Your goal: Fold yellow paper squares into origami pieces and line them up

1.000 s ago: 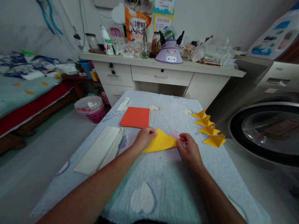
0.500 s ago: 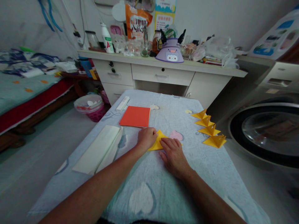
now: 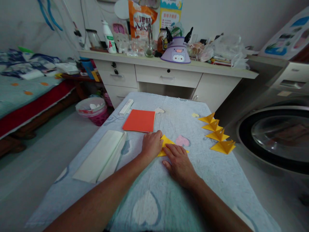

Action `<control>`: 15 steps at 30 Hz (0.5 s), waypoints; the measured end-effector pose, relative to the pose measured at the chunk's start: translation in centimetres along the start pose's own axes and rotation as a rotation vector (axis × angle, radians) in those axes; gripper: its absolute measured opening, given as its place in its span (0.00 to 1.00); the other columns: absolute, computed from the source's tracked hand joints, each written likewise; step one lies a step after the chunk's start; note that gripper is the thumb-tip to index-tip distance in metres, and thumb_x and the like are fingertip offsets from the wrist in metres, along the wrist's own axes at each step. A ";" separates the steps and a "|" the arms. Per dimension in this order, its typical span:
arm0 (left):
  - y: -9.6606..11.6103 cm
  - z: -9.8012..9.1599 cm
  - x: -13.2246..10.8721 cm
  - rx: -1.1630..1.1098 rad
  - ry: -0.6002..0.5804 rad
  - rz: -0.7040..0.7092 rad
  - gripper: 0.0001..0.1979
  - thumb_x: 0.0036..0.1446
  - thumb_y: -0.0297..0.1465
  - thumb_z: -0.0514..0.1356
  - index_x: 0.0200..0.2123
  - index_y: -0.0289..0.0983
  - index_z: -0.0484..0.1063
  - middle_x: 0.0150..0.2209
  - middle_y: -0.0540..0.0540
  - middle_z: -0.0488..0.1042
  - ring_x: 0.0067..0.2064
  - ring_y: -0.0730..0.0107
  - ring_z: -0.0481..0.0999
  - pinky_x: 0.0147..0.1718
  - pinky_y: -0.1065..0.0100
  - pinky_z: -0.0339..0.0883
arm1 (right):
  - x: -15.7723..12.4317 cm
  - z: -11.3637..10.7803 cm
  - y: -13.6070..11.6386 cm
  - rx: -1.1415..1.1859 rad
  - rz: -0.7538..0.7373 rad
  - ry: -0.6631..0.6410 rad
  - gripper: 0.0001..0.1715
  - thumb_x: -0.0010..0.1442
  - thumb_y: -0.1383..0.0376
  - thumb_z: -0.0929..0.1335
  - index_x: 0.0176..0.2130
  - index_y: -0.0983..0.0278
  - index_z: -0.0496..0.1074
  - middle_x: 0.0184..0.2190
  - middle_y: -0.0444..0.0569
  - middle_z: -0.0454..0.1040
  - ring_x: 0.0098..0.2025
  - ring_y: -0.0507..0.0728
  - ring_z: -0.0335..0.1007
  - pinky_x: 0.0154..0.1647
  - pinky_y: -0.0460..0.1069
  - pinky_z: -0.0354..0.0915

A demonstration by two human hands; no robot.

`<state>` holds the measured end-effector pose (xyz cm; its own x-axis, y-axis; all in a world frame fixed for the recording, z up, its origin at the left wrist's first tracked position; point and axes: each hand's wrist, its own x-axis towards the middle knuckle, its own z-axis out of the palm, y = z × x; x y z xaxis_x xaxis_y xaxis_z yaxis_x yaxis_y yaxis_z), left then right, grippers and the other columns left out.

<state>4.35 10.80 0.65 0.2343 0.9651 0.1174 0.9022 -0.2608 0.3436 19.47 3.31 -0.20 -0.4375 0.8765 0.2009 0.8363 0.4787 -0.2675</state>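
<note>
A folded piece of yellow origami paper [image 3: 166, 140] lies on the cloth-covered table in front of me, partly hidden under both hands. My left hand [image 3: 152, 142] is closed, its curled fingers gripping the paper's left side. Across the lower right part of the same sheet, my right hand [image 3: 178, 161] lies flat with its fingers stretched forward and the thumb apart. One yellow corner sticks out beyond the right fingers. Several folded yellow paper cranes [image 3: 223, 147] stand in a row near the table's right edge.
Behind my left hand lies a stack of red paper [image 3: 140, 120]. A narrow white box [image 3: 126, 107] and a folded pale sheet [image 3: 100, 156] rest on the left side. Beyond the table is a cluttered white desk [image 3: 169, 75]; a washing machine [image 3: 285, 129] stands right.
My left hand has shifted slightly right over the yellow paper, covering more of its left side. The right hand stays pressed on it. The camera view has shifted slightly.
</note>
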 end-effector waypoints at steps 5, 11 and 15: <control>-0.2 0.4 -0.1 0.042 0.030 -0.008 0.12 0.59 0.29 0.58 0.47 0.39 0.66 0.41 0.45 0.76 0.46 0.58 0.72 0.45 0.62 0.60 | 0.0 -0.1 -0.1 -0.011 0.008 -0.017 0.26 0.63 0.58 0.66 0.58 0.63 0.66 0.60 0.56 0.66 0.60 0.66 0.58 0.61 0.62 0.53; 0.0 -0.3 -0.5 0.156 0.077 0.044 0.09 0.62 0.27 0.54 0.45 0.36 0.66 0.43 0.41 0.73 0.48 0.57 0.69 0.46 0.60 0.60 | 0.1 -0.2 -0.2 -0.028 0.018 -0.035 0.27 0.63 0.57 0.66 0.59 0.63 0.66 0.60 0.56 0.66 0.61 0.65 0.58 0.61 0.62 0.53; 0.3 -1.5 -2.1 0.210 -0.002 0.220 0.07 0.63 0.28 0.52 0.40 0.37 0.70 0.41 0.42 0.73 0.45 0.57 0.70 0.43 0.58 0.62 | 0.1 -0.2 -0.2 -0.020 0.019 -0.036 0.26 0.63 0.57 0.66 0.58 0.62 0.66 0.60 0.55 0.65 0.60 0.64 0.58 0.61 0.61 0.53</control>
<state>3.56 8.64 1.91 0.4333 0.8858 0.1661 0.8845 -0.4533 0.1102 19.33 3.25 0.06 -0.4332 0.8867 0.1616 0.8506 0.4615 -0.2522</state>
